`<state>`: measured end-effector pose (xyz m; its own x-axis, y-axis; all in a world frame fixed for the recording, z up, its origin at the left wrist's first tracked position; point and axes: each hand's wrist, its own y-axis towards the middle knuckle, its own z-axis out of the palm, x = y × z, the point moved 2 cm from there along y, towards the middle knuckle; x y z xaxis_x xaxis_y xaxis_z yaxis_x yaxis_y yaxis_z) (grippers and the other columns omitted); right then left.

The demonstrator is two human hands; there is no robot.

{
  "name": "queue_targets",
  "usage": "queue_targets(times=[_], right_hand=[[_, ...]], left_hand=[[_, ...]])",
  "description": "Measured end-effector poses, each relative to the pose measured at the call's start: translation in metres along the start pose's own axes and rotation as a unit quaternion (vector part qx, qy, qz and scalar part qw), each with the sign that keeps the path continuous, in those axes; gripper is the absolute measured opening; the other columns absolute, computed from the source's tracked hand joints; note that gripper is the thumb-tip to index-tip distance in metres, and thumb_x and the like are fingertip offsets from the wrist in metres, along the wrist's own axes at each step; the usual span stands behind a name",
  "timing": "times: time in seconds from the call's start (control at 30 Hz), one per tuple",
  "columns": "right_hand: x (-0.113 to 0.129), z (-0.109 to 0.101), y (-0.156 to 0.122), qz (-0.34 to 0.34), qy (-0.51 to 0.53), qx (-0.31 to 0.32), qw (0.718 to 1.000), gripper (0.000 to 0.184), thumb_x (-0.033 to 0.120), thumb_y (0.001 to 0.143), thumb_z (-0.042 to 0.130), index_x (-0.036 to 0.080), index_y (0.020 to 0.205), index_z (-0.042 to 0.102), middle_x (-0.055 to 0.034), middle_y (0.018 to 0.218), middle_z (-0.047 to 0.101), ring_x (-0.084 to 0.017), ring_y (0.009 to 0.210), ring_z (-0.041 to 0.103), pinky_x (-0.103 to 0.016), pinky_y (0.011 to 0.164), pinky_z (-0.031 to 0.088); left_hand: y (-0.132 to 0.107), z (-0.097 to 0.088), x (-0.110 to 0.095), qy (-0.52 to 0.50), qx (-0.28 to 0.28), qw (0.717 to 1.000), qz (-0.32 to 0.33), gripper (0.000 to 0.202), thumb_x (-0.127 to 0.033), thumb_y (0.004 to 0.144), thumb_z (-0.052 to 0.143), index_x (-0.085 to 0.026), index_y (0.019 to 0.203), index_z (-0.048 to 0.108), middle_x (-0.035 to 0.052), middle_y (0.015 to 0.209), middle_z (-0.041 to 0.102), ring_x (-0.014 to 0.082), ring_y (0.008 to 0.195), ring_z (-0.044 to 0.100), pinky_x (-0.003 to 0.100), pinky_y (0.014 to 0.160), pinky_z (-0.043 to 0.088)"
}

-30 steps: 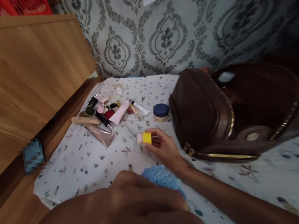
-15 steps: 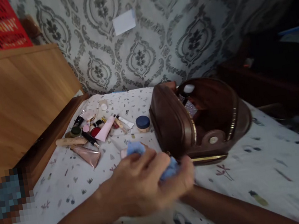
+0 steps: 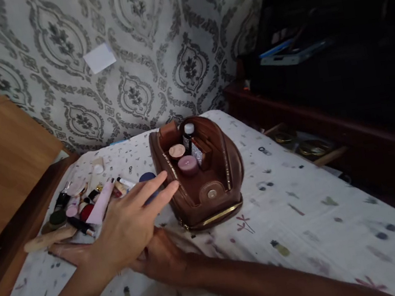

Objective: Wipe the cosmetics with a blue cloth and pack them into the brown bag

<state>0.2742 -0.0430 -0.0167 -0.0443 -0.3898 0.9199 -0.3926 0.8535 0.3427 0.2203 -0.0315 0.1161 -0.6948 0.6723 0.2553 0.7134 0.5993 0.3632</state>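
Note:
My left hand (image 3: 130, 222) reaches over the sheet with its fingers stretched toward the near-left rim of a brown leather bag (image 3: 192, 213). Beneath it, my right hand (image 3: 165, 259) is partly covered, its fingers curled round something I cannot make out. The bag stands unzipped and holds a mauve-lidded jar (image 3: 188, 165), a round beige-topped container (image 3: 177, 151), a white-capped dark bottle (image 3: 189, 130) and a glittery box (image 3: 197, 153). A blue-lidded jar (image 3: 147, 177) is half hidden behind my left fingers. A pink tube (image 3: 102, 202) lies among other cosmetics.
Left of my hands, a dark green-lidded jar (image 3: 57, 217), a beige tube (image 3: 49, 238) and a black pen-like stick (image 3: 82, 226) lie on the patterned sheet (image 3: 290, 223). A wooden panel (image 3: 2, 162) borders the left; an open drawer (image 3: 327, 156) is at right.
The view has swung right. The blue cloth under my left hand is out of sight, and its fingers have straightened. My right hand now shows below it. The bag's contents are more visible.

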Motion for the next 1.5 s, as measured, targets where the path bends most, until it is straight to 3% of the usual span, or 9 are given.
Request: queue_targets(times=[0.27,0.53,0.67,0.8,0.9,1.0,1.2,1.37,1.5], right_hand=[[0.005,-0.01,-0.003,-0.144,-0.159,0.166,0.963,0.044,0.047,0.087,0.064,0.02,0.122,0.063,-0.0108,0.122,0.069,-0.027,0.103,0.068,-0.035,0.085,0.056],[0.04,-0.069,-0.003,-0.156,-0.225,0.177,0.945,0.036,0.036,0.09,0.067,0.019,0.121,0.064,-0.0118,0.121,0.065,-0.024,0.097,0.067,-0.034,0.077,0.056],[0.066,-0.111,-0.01,-0.184,-0.092,0.102,0.973,0.034,0.029,0.084,0.074,0.019,0.116,0.065,-0.0075,0.11,0.065,-0.018,0.092,0.065,-0.031,0.082,0.055],[0.092,-0.159,-0.007,-0.059,0.047,0.024,0.997,0.031,0.033,0.085,0.073,0.022,0.112,0.062,-0.0026,0.098,0.068,-0.015,0.082,0.066,-0.028,0.073,0.056],[0.1,-0.19,0.006,-0.045,-0.021,-0.059,0.997,0.034,0.037,0.083,0.073,0.023,0.112,0.062,-0.0038,0.1,0.069,-0.018,0.085,0.067,-0.029,0.071,0.055],[0.096,-0.207,0.024,-0.071,-0.205,-0.1,0.971,0.035,0.033,0.081,0.073,0.021,0.113,0.064,-0.0058,0.106,0.068,-0.02,0.087,0.066,-0.032,0.075,0.054],[0.088,-0.204,0.055,0.027,-0.473,0.076,0.877,0.03,0.021,0.083,0.069,0.019,0.113,0.068,-0.009,0.107,0.068,-0.024,0.096,0.066,-0.03,0.08,0.047],[0.085,-0.19,0.074,0.112,-0.526,0.216,0.815,0.032,0.015,0.081,0.066,0.018,0.112,0.068,-0.011,0.108,0.072,-0.026,0.099,0.069,-0.026,0.074,0.046],[0.07,-0.185,0.086,0.166,-0.526,0.256,0.794,0.022,0.02,0.086,0.061,0.015,0.106,0.069,-0.0109,0.096,0.073,-0.022,0.085,0.07,-0.024,0.065,0.045]], left_hand=[[0.0,-0.006,0.009,-0.106,-0.004,0.994,-0.002,0.063,0.004,0.085,0.036,-0.023,0.137,0.059,0.0068,0.142,0.061,0.0182,0.117,0.068,0.031,0.096,0.059],[0.002,-0.001,0.017,-0.203,-0.005,0.979,-0.018,0.061,0.002,0.087,0.037,-0.025,0.134,0.063,0.0051,0.14,0.062,0.0184,0.12,0.066,0.032,0.102,0.056],[0.002,0.002,0.021,-0.249,-0.022,0.968,-0.01,0.055,0.0,0.089,0.038,-0.023,0.132,0.064,0.0079,0.138,0.063,0.0203,0.122,0.065,0.034,0.101,0.056],[0.0,0.007,0.023,-0.261,-0.041,0.965,-0.003,0.054,0.0,0.091,0.04,-0.025,0.134,0.063,0.008,0.136,0.064,0.0206,0.119,0.066,0.035,0.097,0.057],[-0.001,0.01,0.022,-0.265,-0.059,0.962,-0.002,0.054,0.002,0.092,0.038,-0.024,0.132,0.064,0.0087,0.135,0.064,0.0198,0.118,0.066,0.034,0.098,0.056],[-0.001,0.012,0.019,-0.274,-0.075,0.959,-0.007,0.052,0.002,0.092,0.036,-0.021,0.129,0.065,0.0101,0.133,0.064,0.0184,0.118,0.065,0.032,0.098,0.056],[-0.004,0.016,0.015,-0.273,-0.088,0.958,-0.026,0.051,0.0,0.094,0.035,-0.022,0.129,0.064,0.0105,0.134,0.064,0.0194,0.115,0.066,0.032,0.09,0.059],[-0.004,0.02,0.014,-0.273,-0.103,0.956,-0.024,0.055,0.003,0.089,0.035,-0.022,0.128,0.064,0.0099,0.134,0.064,0.0191,0.116,0.066,0.032,0.09,0.06],[-0.004,0.021,0.014,-0.271,-0.109,0.956,-0.016,0.058,0.006,0.084,0.037,-0.021,0.128,0.064,0.0098,0.133,0.064,0.0183,0.117,0.065,0.032,0.091,0.059]])
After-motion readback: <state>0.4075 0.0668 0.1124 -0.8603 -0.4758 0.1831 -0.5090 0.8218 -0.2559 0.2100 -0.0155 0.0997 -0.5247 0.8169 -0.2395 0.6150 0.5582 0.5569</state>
